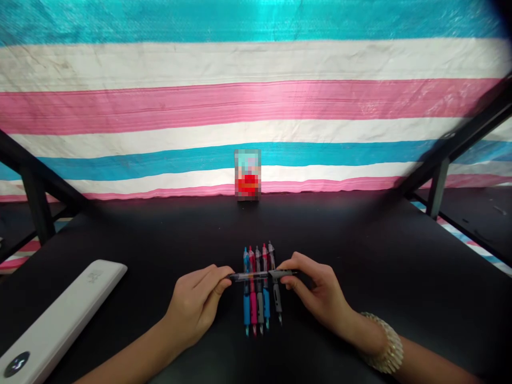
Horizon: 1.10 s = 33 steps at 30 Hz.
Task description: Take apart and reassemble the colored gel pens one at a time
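Pinching one retractable pen [260, 275] crosswise, just above a row of pens [260, 298] lying side by side on the black bench [360, 256]. Left hand [196, 304]: grip closed on the pen's clear end, thumb against fingertips. Right hand [316, 290]: grip closed likewise on the dark end.

Could slip from so light a fingertip hold, likely dropping onto the row below and knocking it out of line. Could also nudge the outermost lying pens with a knuckle, with both hands so close on either side; round barrels, so probably quick to roll. If pulled or twisted apart, might shed small inner parts onto the dark bench, hard to spot there.

Counted: six pens in all, one held and five lying. One beaded bracelet [384, 344] on the right wrist. One white flat case [60, 320] near the bench's left edge. One blurred box [248, 173] at the back, against the striped tarp [256, 101].
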Motion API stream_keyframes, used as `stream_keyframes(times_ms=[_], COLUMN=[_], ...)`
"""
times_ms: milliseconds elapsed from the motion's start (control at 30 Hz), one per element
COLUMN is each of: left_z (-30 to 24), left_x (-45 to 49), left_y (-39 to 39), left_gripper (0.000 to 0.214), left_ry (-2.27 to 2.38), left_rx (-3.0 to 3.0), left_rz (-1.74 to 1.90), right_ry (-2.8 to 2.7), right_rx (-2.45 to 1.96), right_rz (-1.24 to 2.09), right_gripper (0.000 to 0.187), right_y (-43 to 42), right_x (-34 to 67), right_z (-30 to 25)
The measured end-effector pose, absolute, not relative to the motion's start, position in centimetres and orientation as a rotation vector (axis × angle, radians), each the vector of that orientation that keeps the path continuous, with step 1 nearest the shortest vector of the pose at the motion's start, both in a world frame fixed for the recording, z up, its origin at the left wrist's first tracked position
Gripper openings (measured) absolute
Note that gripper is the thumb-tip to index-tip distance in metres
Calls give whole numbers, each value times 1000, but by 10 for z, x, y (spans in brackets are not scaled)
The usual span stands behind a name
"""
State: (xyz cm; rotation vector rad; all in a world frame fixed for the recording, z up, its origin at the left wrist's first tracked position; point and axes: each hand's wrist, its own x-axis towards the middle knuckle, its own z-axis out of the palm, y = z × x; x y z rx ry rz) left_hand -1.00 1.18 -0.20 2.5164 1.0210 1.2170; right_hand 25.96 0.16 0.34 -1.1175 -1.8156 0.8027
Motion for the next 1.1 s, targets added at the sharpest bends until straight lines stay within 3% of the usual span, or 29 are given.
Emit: stream_keyframes(times_ms=[233,400,533,767,1000,1100], left_z=[-4,-1,-1,0,-1,0], left_x=[-9,-9,-9,-9,-9,-9], left_y=[13,13,12,11,11,11], left_gripper=[15,15,16,15,16,16], left_ry=[1057,1051,1060,1070,1052,1065], left_rx=[2414,2397,2390,2336,2334,2326], left_rz=[1159,1202,1179,1194,1199,1207], right_ry=[-1797,-1829,-1859,-1810,-1862,-1845], right_rx=[-1139,-1117,-1166,-1171,-1220,-1223], right_rz=[835,915,904,887,964,924], right_gripper=[11,23,44,13,32,21], right_y=[3,3,5,6,6,6], right_x=[261,264,263,264,265,265], right_z=[3,10,13,8,12,13])
